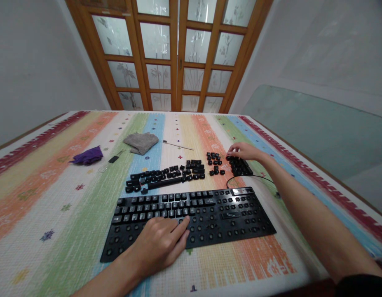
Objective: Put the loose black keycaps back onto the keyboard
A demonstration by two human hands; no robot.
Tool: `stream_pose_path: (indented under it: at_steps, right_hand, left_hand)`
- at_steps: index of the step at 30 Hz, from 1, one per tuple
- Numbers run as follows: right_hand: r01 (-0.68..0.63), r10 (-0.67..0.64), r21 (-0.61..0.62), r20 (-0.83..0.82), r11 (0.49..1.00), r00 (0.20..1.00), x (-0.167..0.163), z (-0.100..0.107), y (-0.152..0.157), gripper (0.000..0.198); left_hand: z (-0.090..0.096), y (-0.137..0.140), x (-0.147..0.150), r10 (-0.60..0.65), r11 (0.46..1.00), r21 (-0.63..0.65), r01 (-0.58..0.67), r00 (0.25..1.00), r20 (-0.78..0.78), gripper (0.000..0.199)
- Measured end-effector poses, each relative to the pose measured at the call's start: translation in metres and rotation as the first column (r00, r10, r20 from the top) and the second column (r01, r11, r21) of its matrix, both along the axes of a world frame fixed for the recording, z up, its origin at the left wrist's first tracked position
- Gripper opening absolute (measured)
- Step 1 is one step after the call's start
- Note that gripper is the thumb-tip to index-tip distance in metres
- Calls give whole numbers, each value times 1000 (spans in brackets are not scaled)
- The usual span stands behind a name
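Observation:
A black keyboard lies across the near part of the table; its upper left rows carry keycaps, while the lower rows and right side show bare switches. My left hand rests over the lower middle of it, index finger stretched out to the end of a row of fitted keys, holding nothing. Farther off to the right, my right hand has its fingers closed at the top left corner of a block of loose number-pad keycaps; the fingertips seem to pinch a keycap there, partly hidden.
Behind the keyboard lie rows of loose keycaps, a long space bar and a smaller keycap cluster. A grey cloth, a purple cloth, a thin brush and a small black-handled wire tool lie beyond. A cable runs right.

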State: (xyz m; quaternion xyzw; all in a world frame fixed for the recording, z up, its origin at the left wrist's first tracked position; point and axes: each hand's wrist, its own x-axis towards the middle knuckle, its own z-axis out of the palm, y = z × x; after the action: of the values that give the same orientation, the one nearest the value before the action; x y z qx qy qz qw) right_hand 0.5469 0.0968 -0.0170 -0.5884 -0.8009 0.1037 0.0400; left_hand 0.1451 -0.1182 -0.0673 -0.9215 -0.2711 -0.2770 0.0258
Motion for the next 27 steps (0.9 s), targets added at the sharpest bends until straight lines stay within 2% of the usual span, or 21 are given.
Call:
stream_pose_path:
  at_steps: [8, 12, 18, 27]
  right_hand:
    - [81, -78, 149, -27, 985, 997, -5, 14, -9, 37]
    - [62, -52, 195, -55, 979, 997, -21, 23, -19, 37]
    - [-76, 96, 208, -88, 975, 991, -72, 25, -37, 25]
    - [-257, 271, 152, -81, 954, 959, -164, 4, -32, 20]
  left_hand:
    - [-1, 0, 0, -4, 1000, 7, 4, 1000, 14, 27]
    - [0, 0, 0, -7, 1000, 11, 7, 1000, 9, 27]
    - [0, 1, -1, -15, 1000, 15, 15, 1000, 12, 27]
    - [-3, 1, -1, -25, 1000, 6, 25, 1000, -3, 27]
